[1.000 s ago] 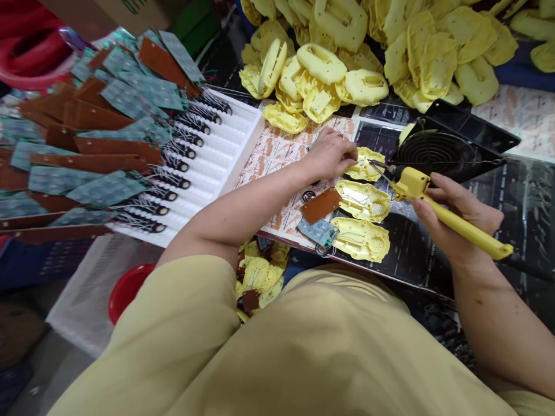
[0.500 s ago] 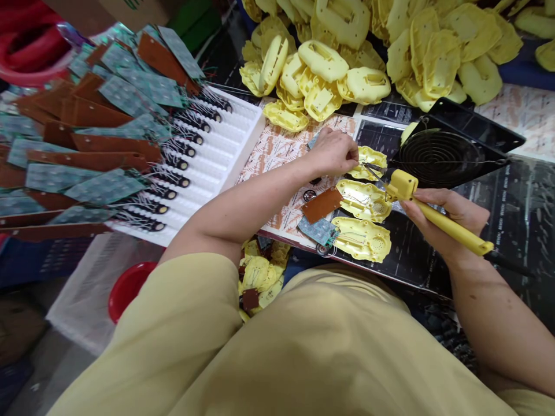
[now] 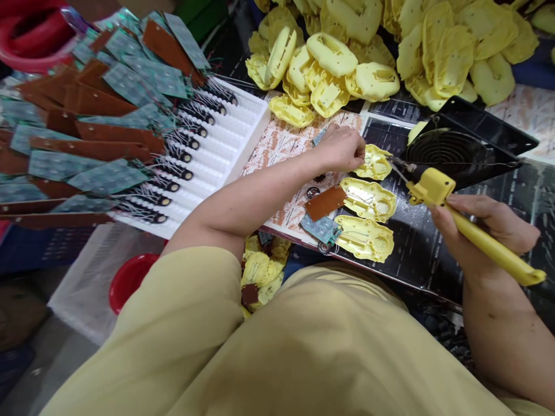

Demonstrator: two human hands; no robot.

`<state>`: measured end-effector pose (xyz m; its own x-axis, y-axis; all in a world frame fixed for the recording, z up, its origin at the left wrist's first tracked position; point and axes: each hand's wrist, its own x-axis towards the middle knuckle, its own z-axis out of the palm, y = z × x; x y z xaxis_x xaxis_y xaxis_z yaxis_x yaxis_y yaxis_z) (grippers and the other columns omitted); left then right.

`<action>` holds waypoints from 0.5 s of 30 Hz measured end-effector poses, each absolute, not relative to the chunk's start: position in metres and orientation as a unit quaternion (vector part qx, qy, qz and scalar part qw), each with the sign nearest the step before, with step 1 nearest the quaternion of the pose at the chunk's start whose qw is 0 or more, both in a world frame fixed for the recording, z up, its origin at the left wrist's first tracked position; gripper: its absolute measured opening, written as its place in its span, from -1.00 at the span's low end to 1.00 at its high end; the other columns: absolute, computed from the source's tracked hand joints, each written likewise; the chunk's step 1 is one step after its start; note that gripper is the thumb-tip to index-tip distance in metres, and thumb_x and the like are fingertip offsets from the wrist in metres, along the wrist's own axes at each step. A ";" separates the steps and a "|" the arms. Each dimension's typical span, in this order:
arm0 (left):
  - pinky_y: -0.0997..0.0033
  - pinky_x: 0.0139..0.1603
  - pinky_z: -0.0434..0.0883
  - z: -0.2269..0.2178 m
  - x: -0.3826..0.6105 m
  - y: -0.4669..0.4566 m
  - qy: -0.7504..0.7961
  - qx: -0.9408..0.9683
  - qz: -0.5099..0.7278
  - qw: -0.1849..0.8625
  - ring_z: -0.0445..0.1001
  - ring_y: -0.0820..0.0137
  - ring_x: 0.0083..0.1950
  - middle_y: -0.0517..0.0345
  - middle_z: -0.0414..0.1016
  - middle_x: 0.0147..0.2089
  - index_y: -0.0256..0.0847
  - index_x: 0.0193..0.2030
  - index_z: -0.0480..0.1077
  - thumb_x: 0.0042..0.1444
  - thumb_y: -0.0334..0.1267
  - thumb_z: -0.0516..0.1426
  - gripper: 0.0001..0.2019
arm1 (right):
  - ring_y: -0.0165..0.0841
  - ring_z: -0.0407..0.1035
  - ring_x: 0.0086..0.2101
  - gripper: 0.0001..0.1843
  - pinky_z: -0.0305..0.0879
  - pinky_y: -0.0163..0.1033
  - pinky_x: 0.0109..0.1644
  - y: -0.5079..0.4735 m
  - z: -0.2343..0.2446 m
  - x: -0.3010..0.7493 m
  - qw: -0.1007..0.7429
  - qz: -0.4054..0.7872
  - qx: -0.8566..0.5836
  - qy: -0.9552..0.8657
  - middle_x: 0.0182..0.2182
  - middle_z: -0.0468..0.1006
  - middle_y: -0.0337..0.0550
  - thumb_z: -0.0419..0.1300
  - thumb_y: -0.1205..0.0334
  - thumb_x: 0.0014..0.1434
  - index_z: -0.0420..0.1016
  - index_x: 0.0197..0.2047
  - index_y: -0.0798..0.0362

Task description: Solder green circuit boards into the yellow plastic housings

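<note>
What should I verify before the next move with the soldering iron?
1. Right hand closed on soldering iron handle: ok.
2. Left hand on top shell, at its left edge: ok.
3. Left hand apart from the iron's tip: ok, the shell lies between them.
4. Tip touching the top shell or just off it: cannot tell.
5. Wires seated in top shell: cannot tell, the hand covers part.
6. Fan running: cannot tell.
</note>
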<state>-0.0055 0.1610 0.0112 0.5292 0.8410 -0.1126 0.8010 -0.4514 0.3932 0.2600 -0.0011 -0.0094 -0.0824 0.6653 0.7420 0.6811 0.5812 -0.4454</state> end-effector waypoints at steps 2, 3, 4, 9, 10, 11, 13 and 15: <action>-0.02 0.40 0.30 0.013 -0.004 0.160 0.488 0.849 0.042 0.200 0.60 0.11 0.15 0.09 0.69 -0.13 -0.17 -0.17 0.69 0.12 -0.36 0.23 -0.80 | -0.28 0.66 -0.32 -0.72 0.62 -0.25 -0.25 -0.009 -0.012 0.261 0.489 -0.023 -0.467 -0.736 -0.24 0.75 -0.19 0.55 0.14 0.19 0.68 -0.05 -0.07; -0.02 0.39 0.31 0.014 -0.002 0.159 0.488 0.849 0.039 0.199 0.60 0.10 0.16 0.08 0.69 -0.13 -0.17 -0.16 0.69 0.12 -0.36 0.23 -0.79 | -0.26 0.67 -0.30 -0.66 0.64 -0.22 -0.23 -0.013 -0.012 0.260 0.483 -0.026 -0.487 -0.728 -0.21 0.75 -0.20 0.55 0.12 0.20 0.68 0.03 -0.10; -0.02 0.39 0.32 0.015 -0.001 0.158 0.486 0.850 0.038 0.200 0.60 0.10 0.16 0.07 0.70 -0.12 -0.17 -0.15 0.70 0.12 -0.36 0.22 -0.78 | -0.22 0.68 -0.27 -0.59 0.66 -0.18 -0.21 -0.018 -0.012 0.259 0.482 -0.024 -0.509 -0.713 -0.16 0.75 -0.19 0.54 0.09 0.21 0.67 0.11 -0.13; -0.13 0.48 0.30 0.015 -0.010 0.158 0.473 0.859 0.033 0.192 0.54 -0.05 0.32 -0.06 0.66 0.10 -0.19 0.04 0.66 0.18 -0.29 0.22 -0.69 | -0.19 0.65 -0.32 -0.43 0.62 -0.14 -0.26 -0.042 -0.011 0.250 0.566 -0.082 -0.495 -0.654 -0.07 0.74 -0.09 0.47 -0.03 0.29 0.60 0.33 -0.19; -0.15 0.52 0.26 0.015 -0.015 0.159 0.463 0.865 0.042 0.189 0.48 -0.08 0.40 -0.07 0.62 0.22 -0.17 0.17 0.61 0.19 -0.27 0.24 -0.61 | -0.19 0.63 -0.36 -0.45 0.60 -0.13 -0.29 -0.045 -0.013 0.250 0.568 -0.116 -0.490 -0.651 -0.13 0.75 -0.09 0.45 -0.06 0.31 0.62 0.31 -0.19; -0.15 0.56 0.23 0.015 -0.022 0.162 0.450 0.871 0.051 0.189 0.40 -0.10 0.48 -0.07 0.54 0.35 -0.13 0.30 0.52 0.19 -0.24 0.27 -0.49 | -0.18 0.61 -0.38 -0.47 0.58 -0.12 -0.30 -0.048 -0.016 0.251 0.563 -0.144 -0.490 -0.649 -0.18 0.74 -0.10 0.45 -0.07 0.31 0.63 0.30 -0.19; -0.11 0.63 0.15 0.013 -0.034 0.168 0.420 0.884 0.054 0.197 0.23 -0.08 0.62 -0.03 0.33 0.55 -0.03 0.51 0.30 0.14 -0.19 0.34 -0.23 | -0.17 0.59 -0.40 -0.47 0.55 -0.10 -0.33 -0.048 -0.024 0.254 0.570 -0.190 -0.474 -0.644 -0.27 0.71 -0.12 0.44 -0.09 0.29 0.64 0.28 -0.21; -0.05 0.65 0.13 0.008 -0.042 0.175 0.402 0.891 0.029 0.210 0.13 -0.03 0.68 0.02 0.22 0.63 0.04 0.60 0.17 0.10 -0.16 0.39 -0.07 | -0.18 0.55 -0.43 -0.50 0.51 -0.12 -0.37 -0.043 -0.035 0.257 0.594 -0.225 -0.435 -0.638 -0.34 0.67 -0.16 0.44 -0.09 0.30 0.65 0.27 -0.22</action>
<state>-0.0420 0.1754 0.0083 0.6757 0.7277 -0.1175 0.7036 -0.5893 0.3970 0.2566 -0.0426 -0.0350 0.0853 0.2871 0.9541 0.8230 0.5195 -0.2299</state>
